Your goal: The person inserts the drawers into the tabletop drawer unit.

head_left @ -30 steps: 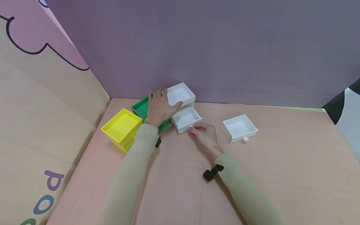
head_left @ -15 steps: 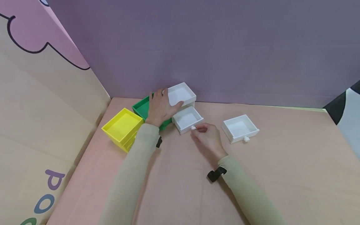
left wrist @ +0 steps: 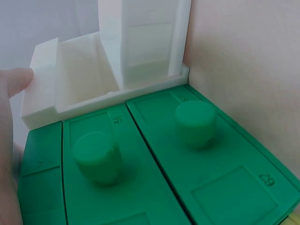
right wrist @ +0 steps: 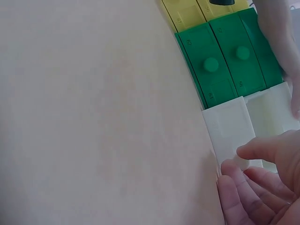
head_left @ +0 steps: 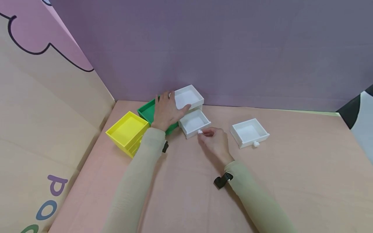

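Observation:
My left hand (head_left: 167, 111) lies over the green drawer box (head_left: 147, 111), its fingers extended and its thumb against the white drawer box (head_left: 187, 97). Out of the white box's lower opening sticks a white drawer (head_left: 193, 123). Its small round knob (head_left: 200, 132) is pinched between the thumb and fingers of my right hand (head_left: 217, 142). In the right wrist view, that grip partly hides the knob. The left wrist view looks down on two green drawer fronts with round knobs (left wrist: 196, 123), the white box standing beside them with its upper slot hollow.
A yellow drawer box (head_left: 128, 127) stands at the left, close to the green one. A separate white drawer (head_left: 250, 132) with a knob lies on the pink cloth to the right. The grey-purple backdrop (head_left: 233, 64) rises right behind the boxes.
My right hand has shifted very slightly to the right, and more of the knob shows between its fingers. My left hand stays in place on the boxes.

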The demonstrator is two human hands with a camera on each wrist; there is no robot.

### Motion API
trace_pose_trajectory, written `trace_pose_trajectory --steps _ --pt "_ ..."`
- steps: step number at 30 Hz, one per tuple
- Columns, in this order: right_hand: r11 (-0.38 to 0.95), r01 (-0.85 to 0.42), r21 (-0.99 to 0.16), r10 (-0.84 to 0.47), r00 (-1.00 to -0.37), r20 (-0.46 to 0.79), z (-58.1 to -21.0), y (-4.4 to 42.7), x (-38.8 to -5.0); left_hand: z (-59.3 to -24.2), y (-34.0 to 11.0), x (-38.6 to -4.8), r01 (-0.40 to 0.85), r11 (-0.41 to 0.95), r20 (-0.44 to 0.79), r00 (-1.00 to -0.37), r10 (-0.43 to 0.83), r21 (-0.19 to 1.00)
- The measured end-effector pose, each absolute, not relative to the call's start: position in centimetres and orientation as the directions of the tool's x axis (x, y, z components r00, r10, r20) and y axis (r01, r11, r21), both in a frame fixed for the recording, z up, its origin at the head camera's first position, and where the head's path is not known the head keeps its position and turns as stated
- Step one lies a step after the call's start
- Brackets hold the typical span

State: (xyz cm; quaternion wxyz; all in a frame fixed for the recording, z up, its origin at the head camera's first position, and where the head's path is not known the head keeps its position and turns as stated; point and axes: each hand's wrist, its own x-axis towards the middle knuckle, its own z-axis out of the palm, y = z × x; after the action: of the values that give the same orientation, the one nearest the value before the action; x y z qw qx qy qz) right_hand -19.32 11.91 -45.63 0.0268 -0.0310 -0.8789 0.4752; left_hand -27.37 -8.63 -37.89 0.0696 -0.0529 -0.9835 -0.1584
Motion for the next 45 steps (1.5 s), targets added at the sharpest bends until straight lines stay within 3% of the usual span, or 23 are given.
trace_pose_trajectory --steps 45 --pt "0.502 0.022 -0.865 0.104 -0.994 0.034 -45.8 11.0 -20.5 -38.0 -8.4 -27.2 0.126 0.944 0.168 -0.983 0.077 0.304"
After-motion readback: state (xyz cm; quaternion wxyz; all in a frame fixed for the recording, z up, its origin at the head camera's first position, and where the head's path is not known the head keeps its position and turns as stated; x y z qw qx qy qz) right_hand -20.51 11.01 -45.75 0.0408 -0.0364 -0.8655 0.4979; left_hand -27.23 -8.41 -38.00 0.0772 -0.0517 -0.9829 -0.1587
